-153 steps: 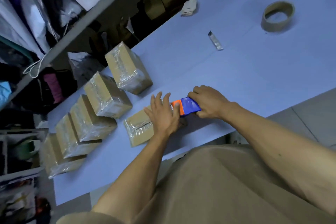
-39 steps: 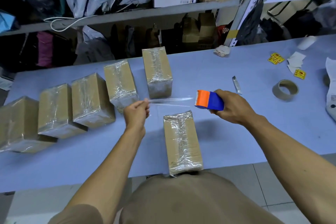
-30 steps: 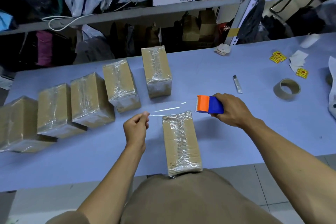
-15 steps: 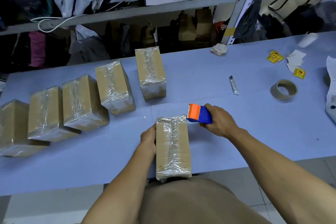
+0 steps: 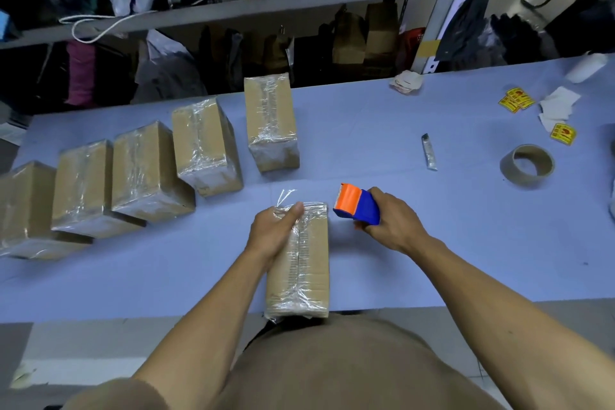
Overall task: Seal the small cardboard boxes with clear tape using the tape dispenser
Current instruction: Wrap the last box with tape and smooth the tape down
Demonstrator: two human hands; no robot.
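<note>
A small cardboard box [image 5: 304, 276], wrapped in clear tape, lies lengthwise at the near edge of the blue table [image 5: 399, 150]. My left hand [image 5: 274, 230] lies flat on its far left corner, pressing the tape down; a loose tape end [image 5: 286, 196] sticks up just beyond my fingers. My right hand [image 5: 391, 221] grips the blue and orange tape dispenser [image 5: 356, 206] just right of the box's far end, apart from it. Several taped boxes stand in a slanted row to the left, from one at the left edge [image 5: 23, 206] to one at the back [image 5: 269, 120].
A nearly spent tape roll [image 5: 527, 166] lies at the right, a small metal blade [image 5: 429, 151] left of it. Yellow stickers [image 5: 515, 100] and white paper scraps [image 5: 557, 106] sit at the far right. Cluttered shelves [image 5: 233, 10] rise behind the table.
The tape strip stretched between my hands came down across the box's far end. My left hand moved from the box's side onto its top; the dispenser sits separate from the box.
</note>
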